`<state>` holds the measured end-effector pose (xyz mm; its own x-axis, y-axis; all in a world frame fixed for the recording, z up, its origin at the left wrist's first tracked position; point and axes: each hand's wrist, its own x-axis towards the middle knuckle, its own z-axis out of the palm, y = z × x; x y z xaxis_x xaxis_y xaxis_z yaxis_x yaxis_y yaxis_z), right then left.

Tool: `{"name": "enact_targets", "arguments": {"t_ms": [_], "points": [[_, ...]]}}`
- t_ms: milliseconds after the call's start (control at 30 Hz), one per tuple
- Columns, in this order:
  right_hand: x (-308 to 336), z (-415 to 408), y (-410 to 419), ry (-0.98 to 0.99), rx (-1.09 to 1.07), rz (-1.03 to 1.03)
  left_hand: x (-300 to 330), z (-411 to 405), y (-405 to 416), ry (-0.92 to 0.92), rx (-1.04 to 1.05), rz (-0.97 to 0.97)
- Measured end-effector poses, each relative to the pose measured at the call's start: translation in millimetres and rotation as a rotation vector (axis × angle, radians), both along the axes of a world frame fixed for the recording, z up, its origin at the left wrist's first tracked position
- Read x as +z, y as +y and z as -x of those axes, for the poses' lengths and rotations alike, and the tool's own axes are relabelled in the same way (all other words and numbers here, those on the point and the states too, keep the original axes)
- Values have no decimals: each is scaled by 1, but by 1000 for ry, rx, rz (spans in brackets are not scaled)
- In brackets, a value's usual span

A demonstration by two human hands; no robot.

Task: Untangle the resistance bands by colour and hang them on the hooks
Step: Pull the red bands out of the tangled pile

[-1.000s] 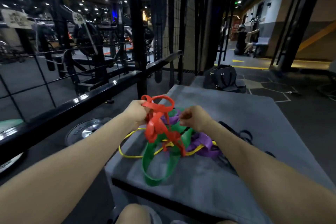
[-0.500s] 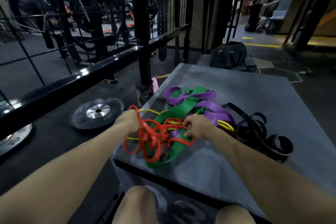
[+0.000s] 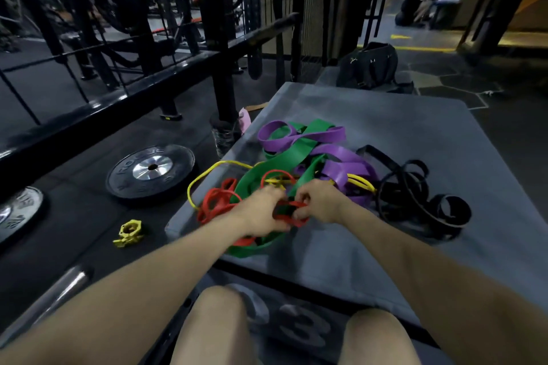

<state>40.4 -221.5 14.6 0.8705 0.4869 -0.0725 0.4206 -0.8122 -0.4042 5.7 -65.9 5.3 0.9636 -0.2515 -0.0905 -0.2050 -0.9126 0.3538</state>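
Head view: red band (image 3: 218,204), a second ago lifted above the pile, now lies low on the grey mat (image 3: 415,133), so no colour is freed yet. Left hand (image 3: 262,212) and right hand (image 3: 318,201) both pinch one red loop between them; more red coils lie left of the left hand. Beyond the knuckles the green band (image 3: 281,161), purple band (image 3: 341,169) and yellow band (image 3: 207,172) tangle, with black bands (image 3: 415,187) right of the right hand.

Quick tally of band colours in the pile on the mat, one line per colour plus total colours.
Bands are tangled, so this counts colour groups, not separate bands.
Red rubber resistance bands: 1 group, held by both hands
Green flat band: 1
Purple flat band: 1
Thin yellow band: 1
Black bands: 1 group, lying to the right
Total: 5 colours
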Motion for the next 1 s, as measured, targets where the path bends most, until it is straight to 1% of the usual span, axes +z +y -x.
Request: {"name": "enact_targets", "arguments": {"t_ms": [33, 100, 167, 200, 233, 267, 300, 333, 367, 400, 433, 500, 567, 633, 700, 767, 833, 900, 933, 1000], "points": [[2, 0, -3, 16, -21, -44, -9, 2, -3, 20, 5, -66], [5, 1, -8, 63, -59, -121, -17, 1, -8, 16, 45, -113], [6, 3, -12, 105, -39, -133, -15, 1, -11, 25, 47, -114], [5, 3, -14, 118, -12, -117, -12, 1, -10, 25, 28, -77], [5, 4, -16, 128, 16, -104, -7, 0, -8, 17, 10, -12], [6, 5, -17, 141, 41, -129, 0, -2, -4, -30, -7, 66], [8, 7, -17, 169, 48, -194, 11, -2, -1, -73, 14, 169], [11, 8, -16, 204, 40, -288, 22, -4, 2, -104, 57, 304], [14, 8, -14, 207, 29, -377, 36, -5, 5, -96, 99, 472], [18, 7, -11, 188, 15, -441, 50, -6, 5, -64, 110, 632], [24, 6, -9, 144, 7, -479, 63, -6, 4, -41, 104, 739], [38, 6, -6, 84, 1, -569, 84, -8, -1, -41, 84, 872], [54, 8, -9, 91, -43, -717, 100, -9, -7, -48, 89, 977], [67, 7, -20, 98, -107, -809, 104, -12, -9, -52, 118, 1034], [74, 6, -28, 65, -175, -807, 98, -15, -8, -48, 150, 1000], [75, 5, -31, 45, -235, -773, 87, -15, -4, -65, 184, 859], [73, 7, -25, 58, -276, -778, 76, -8, 5, -129, 247, 715], [73, 12, -12, 66, -269, -744, 66, 3, 24, -235, 371, 472], [72, 15, -4, 68, -266, -696, 60, 9, 36, -253, 464, 380], [64, 16, 15, 74, -257, -628, 45, 24, 62, -196, 652, 336]]}}
